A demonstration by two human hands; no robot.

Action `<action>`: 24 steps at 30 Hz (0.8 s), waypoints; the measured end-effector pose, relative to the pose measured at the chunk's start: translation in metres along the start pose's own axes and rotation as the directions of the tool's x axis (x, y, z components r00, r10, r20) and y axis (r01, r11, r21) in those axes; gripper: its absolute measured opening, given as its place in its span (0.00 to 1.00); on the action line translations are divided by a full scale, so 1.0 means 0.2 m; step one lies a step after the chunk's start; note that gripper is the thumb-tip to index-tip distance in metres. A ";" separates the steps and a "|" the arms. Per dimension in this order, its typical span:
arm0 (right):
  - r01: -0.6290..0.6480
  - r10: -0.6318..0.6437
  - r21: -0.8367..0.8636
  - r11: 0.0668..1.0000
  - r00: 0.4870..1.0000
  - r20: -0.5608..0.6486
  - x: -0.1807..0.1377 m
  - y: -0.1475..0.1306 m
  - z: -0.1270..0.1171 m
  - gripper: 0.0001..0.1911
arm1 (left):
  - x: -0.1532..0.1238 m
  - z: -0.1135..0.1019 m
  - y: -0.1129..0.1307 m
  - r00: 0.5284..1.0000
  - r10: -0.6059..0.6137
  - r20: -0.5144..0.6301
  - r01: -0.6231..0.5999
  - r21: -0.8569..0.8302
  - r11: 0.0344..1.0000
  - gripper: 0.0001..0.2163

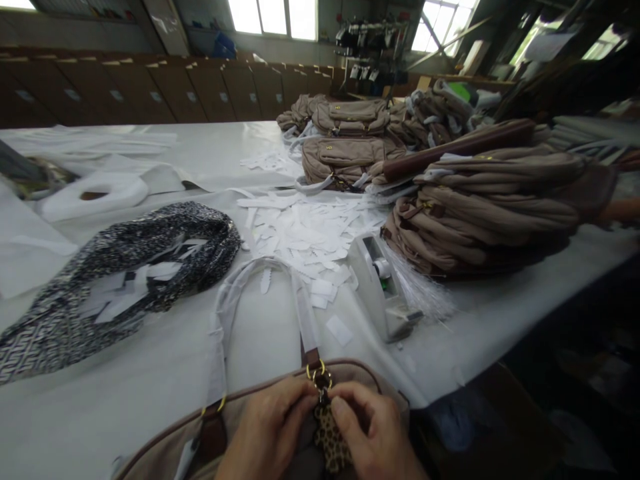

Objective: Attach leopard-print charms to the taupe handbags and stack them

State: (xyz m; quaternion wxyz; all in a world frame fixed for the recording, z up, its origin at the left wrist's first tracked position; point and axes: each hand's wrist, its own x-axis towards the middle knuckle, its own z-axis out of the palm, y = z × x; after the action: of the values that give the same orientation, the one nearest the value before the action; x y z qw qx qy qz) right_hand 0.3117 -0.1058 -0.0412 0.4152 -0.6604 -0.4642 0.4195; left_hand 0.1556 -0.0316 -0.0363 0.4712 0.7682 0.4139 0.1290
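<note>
A taupe handbag with dark brown trim lies at the table's near edge. Its handle, wrapped in white film, arches away from me onto the table. A leopard-print charm, shaped like a small animal, hangs from the gold ring at the handle's right end. My right hand pinches the charm's top near its clasp. My left hand is closed at the ring's left side, thumb and forefinger together; what lies between those fingertips is hidden.
Several taupe bags are piled at the right and back. A tape dispenser stands beside a bundle of clear plastic strands. White paper scraps cover the table's middle. At the left lies a black-and-white patterned bag holding scraps.
</note>
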 end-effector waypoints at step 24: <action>0.213 -0.228 -0.085 0.973 0.944 -0.237 -0.09 0.08 0.13 0.09 | 0.01 -0.04 0.00 0.942 -0.270 0.200 0.334 -0.471 0.817 0.15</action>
State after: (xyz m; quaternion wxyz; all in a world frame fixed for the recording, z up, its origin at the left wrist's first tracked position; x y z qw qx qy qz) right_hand 0.2863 -0.1230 -0.0606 0.4944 -0.6629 -0.4922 0.2718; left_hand 0.1528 -0.0256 -0.0327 0.6922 0.5514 0.4531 0.1070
